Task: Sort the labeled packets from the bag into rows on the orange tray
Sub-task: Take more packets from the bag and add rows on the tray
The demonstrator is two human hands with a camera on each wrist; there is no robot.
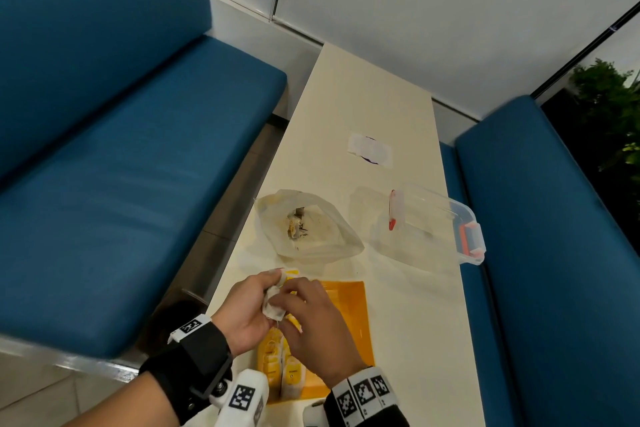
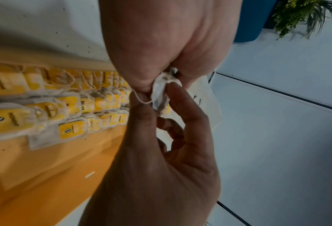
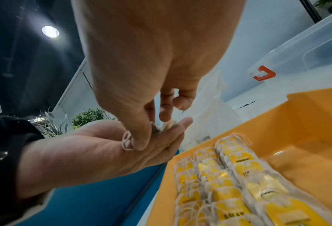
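Observation:
Over the near-left end of the orange tray point(image 1: 349, 322), my left hand point(image 1: 266, 288) and right hand point(image 1: 287, 302) both hold one white packet point(image 1: 273, 303). In the left wrist view the left hand point(image 2: 161, 79) pinches the packet point(image 2: 160, 91) from above. The right hand point(image 2: 155, 97) pinches it and its string point(image 2: 142, 99) from below. In the right wrist view the right thumb presses the looped string point(image 3: 127, 140) against the left hand's fingers point(image 3: 173, 131). Rows of yellow-labeled packets point(image 1: 277, 360) point(image 3: 229, 175) lie along the tray's left side. The clear plastic bag point(image 1: 304, 225) lies beyond the tray.
A clear plastic box point(image 1: 433, 222) with orange latches stands right of the bag. A taped patch point(image 1: 370, 150) is stuck further up the narrow white table point(image 1: 415, 305). Blue benches point(image 1: 138, 184) flank the table on both sides. The tray's right half is bare orange.

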